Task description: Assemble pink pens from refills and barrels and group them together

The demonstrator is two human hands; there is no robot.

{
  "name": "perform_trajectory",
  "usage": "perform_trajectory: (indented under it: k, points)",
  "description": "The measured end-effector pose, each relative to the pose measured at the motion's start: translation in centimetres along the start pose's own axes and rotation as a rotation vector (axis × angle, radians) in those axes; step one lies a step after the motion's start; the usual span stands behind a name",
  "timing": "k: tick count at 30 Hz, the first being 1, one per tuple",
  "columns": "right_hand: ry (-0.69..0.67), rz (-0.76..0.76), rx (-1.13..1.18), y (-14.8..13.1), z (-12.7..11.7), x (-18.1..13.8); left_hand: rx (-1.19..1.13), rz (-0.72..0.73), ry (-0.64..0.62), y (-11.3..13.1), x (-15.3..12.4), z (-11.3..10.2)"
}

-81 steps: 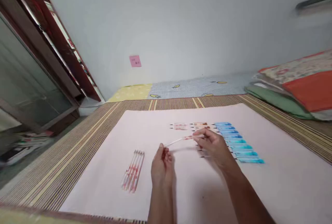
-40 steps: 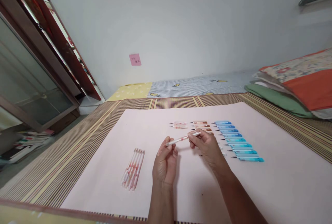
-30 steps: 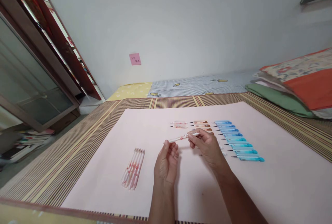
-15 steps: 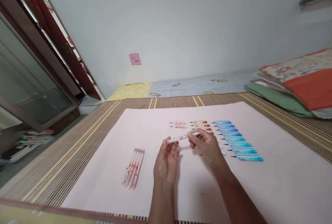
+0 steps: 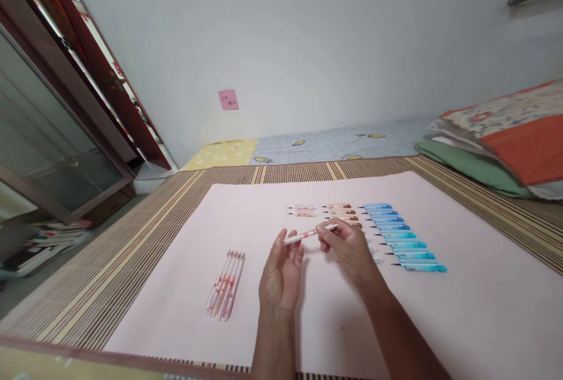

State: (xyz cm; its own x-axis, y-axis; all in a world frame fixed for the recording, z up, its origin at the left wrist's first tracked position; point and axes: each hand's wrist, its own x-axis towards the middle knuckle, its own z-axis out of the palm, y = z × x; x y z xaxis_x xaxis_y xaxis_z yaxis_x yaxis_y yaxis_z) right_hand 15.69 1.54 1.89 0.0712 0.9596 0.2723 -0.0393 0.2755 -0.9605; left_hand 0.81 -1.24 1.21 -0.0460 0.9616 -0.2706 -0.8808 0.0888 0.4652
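A slim white pen with pink-red markings [image 5: 309, 233] is held up between my hands, slanting slightly upward to the right. My left hand [image 5: 280, 280] has its thumb and fingers at the pen's left end, the palm turned partly upward. My right hand [image 5: 349, 248] pinches the right end between thumb and fingertips. To the left lies a bundle of similar capped-looking pens [image 5: 226, 286], side by side. Behind the hands, pens with dark tips pointing left lie in columns: two pink ones [image 5: 303, 211], several brown ones [image 5: 339, 212] and several blue ones [image 5: 402, 239]. My right hand partly hides the middle column.
Everything lies on a pale pink sheet [image 5: 176, 274] over a striped mat [image 5: 109, 251]. Folded bedding [image 5: 519, 151] is stacked at the right. A pink note [image 5: 228, 99] is stuck on the wall behind. A glass-paned door [image 5: 48, 133] stands at the left.
Almost nothing differs. Both hands still hold the pen in nearly the same spot, with slight shifts of the fingers.
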Motion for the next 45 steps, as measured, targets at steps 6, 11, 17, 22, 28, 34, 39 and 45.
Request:
perform_trajectory:
  k: [6, 11, 17, 22, 28, 34, 39, 45]
  points:
    - [0.001, 0.020, 0.019, -0.2, 0.0, 0.0, 0.069, 0.089, 0.069, -0.3, 0.7, -0.6]
    - [-0.004, 0.059, 0.024, -0.6, -0.1, -0.1, 0.051, 0.081, -0.081, 0.3, 0.3, -0.5]
    - [-0.002, 0.043, 0.045, -0.4, 0.1, 0.0, 0.096, 0.034, 0.029, -0.2, 0.2, -0.4]
    - [0.000, 0.063, 0.067, -0.2, 0.2, 0.0, 0.146, 0.119, 0.020, -0.1, 0.5, -0.4]
    - [-0.109, 0.108, 0.181, -0.8, 1.1, -0.4, 0.183, 0.101, 0.018, -0.4, 0.3, -0.4]
    - [-0.091, 0.111, 0.183, -1.0, 1.5, -0.5, 0.246, 0.155, -0.068, -0.5, 0.1, -0.2]
    - [-0.068, 0.123, 0.218, -0.9, 1.4, -0.5, 0.334, 0.265, -0.144, -0.5, -0.1, -0.1]
    - [-0.105, 0.168, 0.298, -0.7, 1.6, -0.6, 0.452, 0.377, -0.177, -0.2, -0.1, -0.3]
